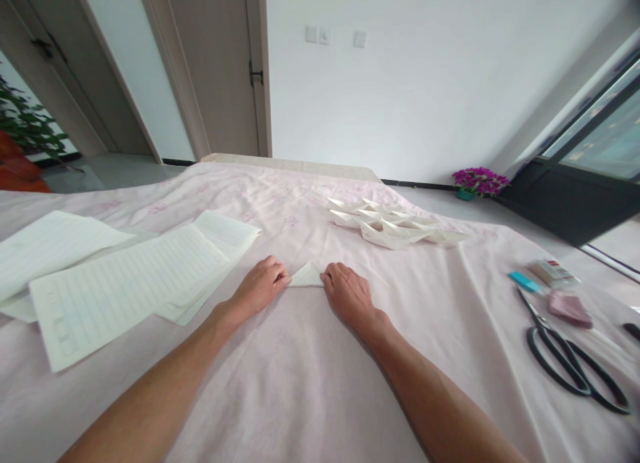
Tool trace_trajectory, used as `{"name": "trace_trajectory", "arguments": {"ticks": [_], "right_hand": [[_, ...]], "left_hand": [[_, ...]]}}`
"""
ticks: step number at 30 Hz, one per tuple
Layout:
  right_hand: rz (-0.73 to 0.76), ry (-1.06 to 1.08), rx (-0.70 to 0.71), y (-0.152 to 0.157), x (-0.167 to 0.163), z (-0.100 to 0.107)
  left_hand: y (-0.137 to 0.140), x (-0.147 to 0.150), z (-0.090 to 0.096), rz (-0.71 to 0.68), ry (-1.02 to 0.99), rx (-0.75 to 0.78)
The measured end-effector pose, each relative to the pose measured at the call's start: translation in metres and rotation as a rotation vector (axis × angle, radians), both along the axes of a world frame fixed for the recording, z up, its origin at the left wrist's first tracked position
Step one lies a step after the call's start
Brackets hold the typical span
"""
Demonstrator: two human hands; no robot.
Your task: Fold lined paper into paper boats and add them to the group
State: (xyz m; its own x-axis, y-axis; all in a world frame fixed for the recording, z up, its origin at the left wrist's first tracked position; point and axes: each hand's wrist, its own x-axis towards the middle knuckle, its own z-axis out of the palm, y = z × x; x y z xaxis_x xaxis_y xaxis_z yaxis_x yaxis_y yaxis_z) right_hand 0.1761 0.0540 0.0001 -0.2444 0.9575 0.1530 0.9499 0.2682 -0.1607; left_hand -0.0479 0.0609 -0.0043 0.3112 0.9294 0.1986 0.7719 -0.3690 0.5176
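Note:
A small piece of folded paper (307, 276), pale and triangular with its point away from me, lies on the pink cloth in front of me. My left hand (263, 280) pinches its left corner, fingers curled. At the right corner, my right hand (349, 290) is closed the same way, thumb and fingers pressed on the paper. The corners themselves are hidden under my fingers. Beyond my right hand stand several folded paper boats (393, 226) in close rows.
Lined paper sheets (125, 283) overlap on the left of the pink tablecloth (290, 383). To the right lie black-handled scissors (560, 356), a blue item (524, 282), a pink cloth-like piece (569, 308) and a small wrapped pack (554, 274). Purple flowers (480, 181) stand beyond the table.

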Motion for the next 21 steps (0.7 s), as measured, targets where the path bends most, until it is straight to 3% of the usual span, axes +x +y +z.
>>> {"name": "trace_trajectory", "arguments": {"ticks": [21], "right_hand": [[-0.014,0.024,-0.019,0.000,-0.001,0.003]], "left_hand": [[-0.009,0.012,0.001,0.036,0.130,0.119]]}}
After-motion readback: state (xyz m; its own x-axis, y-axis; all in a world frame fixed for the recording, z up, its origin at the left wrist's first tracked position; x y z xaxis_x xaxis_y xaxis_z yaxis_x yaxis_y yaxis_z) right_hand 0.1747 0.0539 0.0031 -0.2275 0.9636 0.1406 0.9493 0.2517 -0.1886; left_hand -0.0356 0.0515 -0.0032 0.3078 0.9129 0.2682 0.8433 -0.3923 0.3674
